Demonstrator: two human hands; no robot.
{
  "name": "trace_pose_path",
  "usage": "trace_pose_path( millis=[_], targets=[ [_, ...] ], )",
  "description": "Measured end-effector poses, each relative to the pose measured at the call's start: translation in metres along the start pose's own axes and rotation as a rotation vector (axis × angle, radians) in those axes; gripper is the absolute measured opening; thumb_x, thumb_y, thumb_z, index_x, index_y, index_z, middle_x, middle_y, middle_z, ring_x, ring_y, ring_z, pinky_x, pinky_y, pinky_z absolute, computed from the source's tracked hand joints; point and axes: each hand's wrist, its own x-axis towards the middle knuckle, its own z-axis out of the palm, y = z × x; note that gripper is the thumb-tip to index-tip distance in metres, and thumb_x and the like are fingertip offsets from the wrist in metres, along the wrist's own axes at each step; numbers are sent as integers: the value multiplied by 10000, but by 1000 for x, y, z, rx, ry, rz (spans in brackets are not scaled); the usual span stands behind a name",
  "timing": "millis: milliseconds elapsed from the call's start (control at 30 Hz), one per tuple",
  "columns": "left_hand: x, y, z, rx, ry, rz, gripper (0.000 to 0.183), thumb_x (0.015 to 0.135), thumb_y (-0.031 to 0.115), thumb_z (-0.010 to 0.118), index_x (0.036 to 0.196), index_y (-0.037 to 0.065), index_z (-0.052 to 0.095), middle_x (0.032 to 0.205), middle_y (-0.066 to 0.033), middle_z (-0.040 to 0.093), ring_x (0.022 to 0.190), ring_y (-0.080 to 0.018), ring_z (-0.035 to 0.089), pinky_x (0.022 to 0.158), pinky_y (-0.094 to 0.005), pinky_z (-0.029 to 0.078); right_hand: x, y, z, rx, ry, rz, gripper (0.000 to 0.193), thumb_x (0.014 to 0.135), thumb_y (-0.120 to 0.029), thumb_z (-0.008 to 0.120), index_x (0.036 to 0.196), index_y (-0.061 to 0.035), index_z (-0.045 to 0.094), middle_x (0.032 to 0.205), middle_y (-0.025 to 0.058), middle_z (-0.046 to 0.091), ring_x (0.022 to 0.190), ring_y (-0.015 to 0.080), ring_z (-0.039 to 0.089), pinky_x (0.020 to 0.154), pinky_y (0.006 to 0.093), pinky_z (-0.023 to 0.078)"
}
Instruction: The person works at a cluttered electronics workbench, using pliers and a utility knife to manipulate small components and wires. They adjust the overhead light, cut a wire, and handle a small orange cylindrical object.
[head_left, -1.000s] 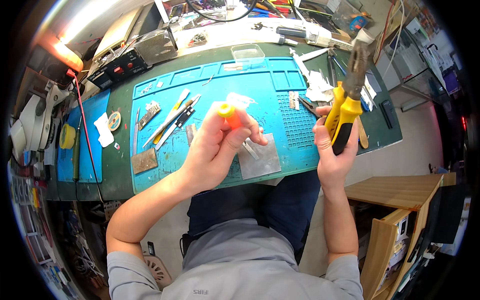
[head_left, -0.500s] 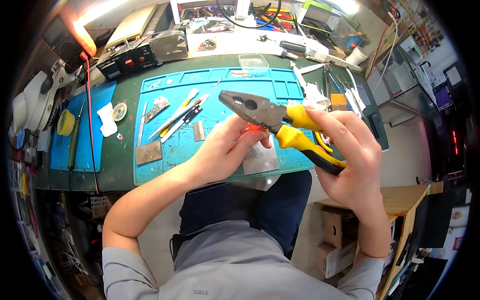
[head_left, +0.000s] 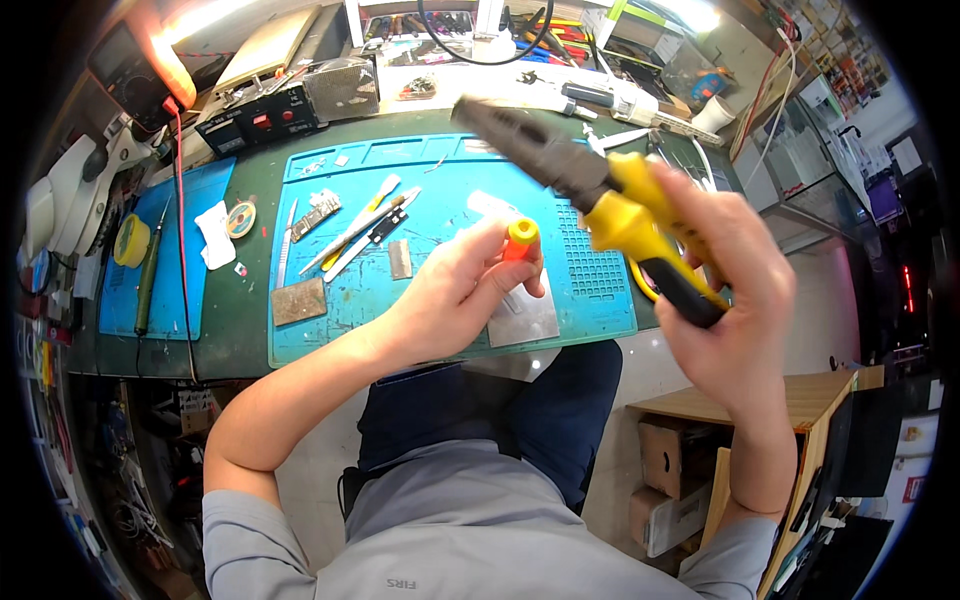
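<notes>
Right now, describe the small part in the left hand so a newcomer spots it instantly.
Start at the big blue work mat on the green bench. Over its near right part, the left hand is raised, and the small orange cylinder with a yellow cap sticks up from its fingers. It is the only orange piece there; the pliers nearby are yellow-handled and far larger.

Left hand [head_left: 455, 300] at frame centre, pinching small orange-yellow cylinder [head_left: 520, 240] over blue mat [head_left: 330, 330]. Right hand [head_left: 725, 290] at right, gripping yellow-handled pliers [head_left: 590, 190], jaws closed, pointing upper left. Metal plate [head_left: 525, 320] just below cylinder. Tweezers and picks [head_left: 360, 230] left of centre.
</notes>
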Motion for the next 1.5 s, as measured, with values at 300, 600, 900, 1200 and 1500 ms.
trace_pose_path(
  millis=[300, 600, 900, 1200, 1500],
  targets=[
    [1, 12, 4, -34, 17, -85, 191, 1078, 150, 497, 1241, 53, 476, 1066, -58, 604, 997, -140, 665, 738, -262, 558, -4, 2, -2, -201, -51, -82, 760, 619, 120, 562, 1353, -60, 643, 1037, 100, 645, 856, 184, 628, 708, 289, 499],
    [1, 13, 3, -43, 21, -143, 137, 1078, 118, 480, 1202, 61, 468, 1065, -70, 605, 997, -153, 664, 772, -282, 560, -8, 11, 8, -118, 3, 2, 739, 631, 115, 638, 1334, -110, 662, 1021, 105, 661, 833, 223, 637, 695, 316, 525],
    [2, -6, 3, -325, 167, 103, 132, 1069, 50, 466, 1200, 51, 455, 1008, -78, 584, 951, -179, 649, 889, -328, 528, -40, 21, 26, 748, -81, 452, 618, 811, 14, 550, 1423, 35, 461, 1148, 125, 613, 959, 165, 617, 863, 295, 523],
    [3, -4, 2, -322, 305, -55, 115, 1083, 101, 468, 1187, 69, 431, 1002, -61, 569, 946, -168, 667, 876, -326, 552, -64, 12, 88, 1071, -262, 703, 618, 762, 30, 548, 1376, -3, 491, 1272, 104, 658, 1193, 182, 605, 926, 318, 534],
    [-3, -3, 0, -390, 387, 31, 132, 1095, 141, 455, 1207, 90, 408, 1011, -73, 576, 962, -191, 665, 914, -370, 556, -62, 12, 89, 1059, -217, 684, 573, 737, 2, 568, 1308, -13, 528, 1204, 84, 668, 1110, 152, 595, 960, 316, 463]
  ],
)
